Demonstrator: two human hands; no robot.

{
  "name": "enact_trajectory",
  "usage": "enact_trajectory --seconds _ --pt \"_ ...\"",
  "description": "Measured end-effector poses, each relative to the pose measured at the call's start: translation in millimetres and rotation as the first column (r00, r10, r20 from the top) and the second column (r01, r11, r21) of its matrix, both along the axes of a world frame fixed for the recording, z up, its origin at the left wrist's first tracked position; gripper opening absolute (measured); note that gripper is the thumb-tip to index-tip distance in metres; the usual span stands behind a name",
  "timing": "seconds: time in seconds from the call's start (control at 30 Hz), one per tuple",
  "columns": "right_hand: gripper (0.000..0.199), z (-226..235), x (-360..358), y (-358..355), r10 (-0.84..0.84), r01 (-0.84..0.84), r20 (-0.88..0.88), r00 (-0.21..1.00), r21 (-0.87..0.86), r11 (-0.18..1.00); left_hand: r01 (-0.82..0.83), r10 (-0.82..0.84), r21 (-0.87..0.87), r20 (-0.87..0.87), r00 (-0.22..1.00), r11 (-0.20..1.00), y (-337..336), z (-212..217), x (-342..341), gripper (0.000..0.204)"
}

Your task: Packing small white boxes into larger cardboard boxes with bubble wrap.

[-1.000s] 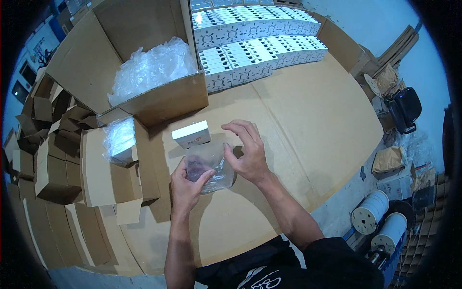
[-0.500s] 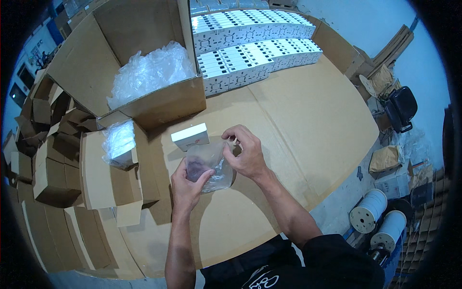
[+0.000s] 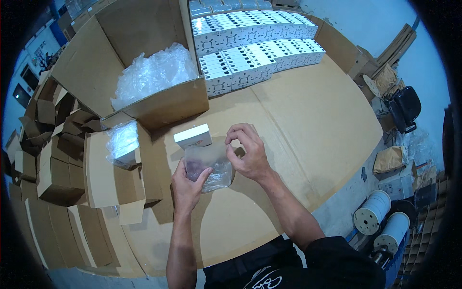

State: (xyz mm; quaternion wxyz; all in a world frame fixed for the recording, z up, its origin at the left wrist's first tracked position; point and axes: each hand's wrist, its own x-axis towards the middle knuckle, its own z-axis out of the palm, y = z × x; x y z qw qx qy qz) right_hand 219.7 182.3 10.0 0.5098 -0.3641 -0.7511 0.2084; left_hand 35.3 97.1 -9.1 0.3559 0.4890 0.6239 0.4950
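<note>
A clear plastic bag (image 3: 211, 161) is spread between my hands above the cardboard-covered table. My left hand (image 3: 188, 187) grips its lower left side, thumb lying across the front. My right hand (image 3: 250, 153) is closed in a pinch at the bag's upper right edge, with thumb and forefinger curled together. Just behind the bag, a small white box (image 3: 195, 137) stands on the table, its lower part hidden by the bag.
At the back left, a large carton (image 3: 159, 108) holds crumpled clear bags (image 3: 154, 72). A smaller open carton (image 3: 150, 173) beside it contains plastic-wrapped white items (image 3: 124, 142). White printed boxes (image 3: 260, 65) stand in rows at the back. Cable spools (image 3: 372, 212) sit at lower right.
The bag's upper part is stretched flatter between my hands. My right hand has shifted slightly, its fingers curled closer together. The whole view has moved a little.
</note>
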Motion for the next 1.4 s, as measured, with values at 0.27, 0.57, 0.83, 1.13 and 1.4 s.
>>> enact_trajectory --seconds 0.27,0.57,0.83,1.13,1.4 --pt "0.023 5 -3 -6 0.066 -0.077 0.074 0.995 0.171 0.982 -0.064 0.062 -0.027 -0.047 0.997 0.998 0 1 -2 0.036" --pt "0.027 5 -9 -13 -0.015 -0.013 0.109 0.994 0.252 0.968 -0.062 0.062 -0.005 -0.108 0.992 0.998 0 -1 -2 0.037" --pt "0.028 6 -8 -12 -0.023 -0.048 0.187 0.982 0.363 0.93 -0.066 0.062 -0.034 -0.098 0.993 0.997 0 -3 -2 0.037" --pt "0.024 7 -8 -13 -0.026 -0.06 0.21 0.977 0.391 0.919 -0.069 0.065 -0.035 -0.124 0.99 0.997 0 5 -1 0.036" --pt "0.027 3 -7 -13 -0.095 -0.03 0.299 0.949 0.388 0.921 -0.059 0.056 -0.04 -0.073 0.996 0.997 -1 5 1 0.036"
